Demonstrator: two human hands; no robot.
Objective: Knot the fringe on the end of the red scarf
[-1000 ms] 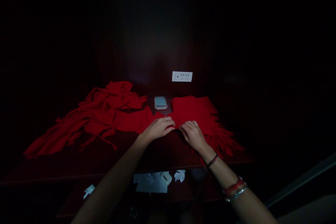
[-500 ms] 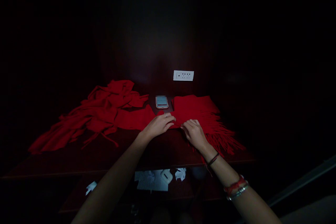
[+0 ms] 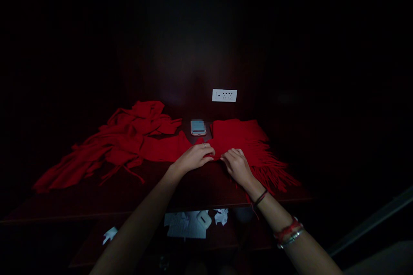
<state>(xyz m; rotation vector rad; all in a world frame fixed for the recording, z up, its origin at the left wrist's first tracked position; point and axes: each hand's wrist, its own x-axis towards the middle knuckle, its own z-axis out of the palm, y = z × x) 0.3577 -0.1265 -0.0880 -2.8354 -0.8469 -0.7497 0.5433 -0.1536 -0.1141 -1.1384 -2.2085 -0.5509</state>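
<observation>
A red fringed scarf (image 3: 234,131) lies across the dark tabletop. Its right end is spread flat with the tassels fanned out, while the left part is a loose, rumpled heap (image 3: 122,137). Near the middle, my left hand (image 3: 196,154) has its fingers curled on the cloth's front edge, a ring on one finger. Just to the right, my right hand (image 3: 237,163) pinches the same edge, its wrist carrying several bracelets. A short stretch of scarf shows between the hands; the fingertips are partly hidden.
Behind the scarf lies a phone (image 3: 198,127) with a lit screen. A white socket panel (image 3: 224,95) is on the back wall. Below the table edge (image 3: 145,212), a lower shelf holds a pale sheet (image 3: 187,227), a small white case (image 3: 204,219) and crumpled paper (image 3: 221,216).
The view has tilted slightly, so everything sits a little lower. My left hand's fingers have closed more on the cloth, and my right hand stays at the scarf's front edge.
</observation>
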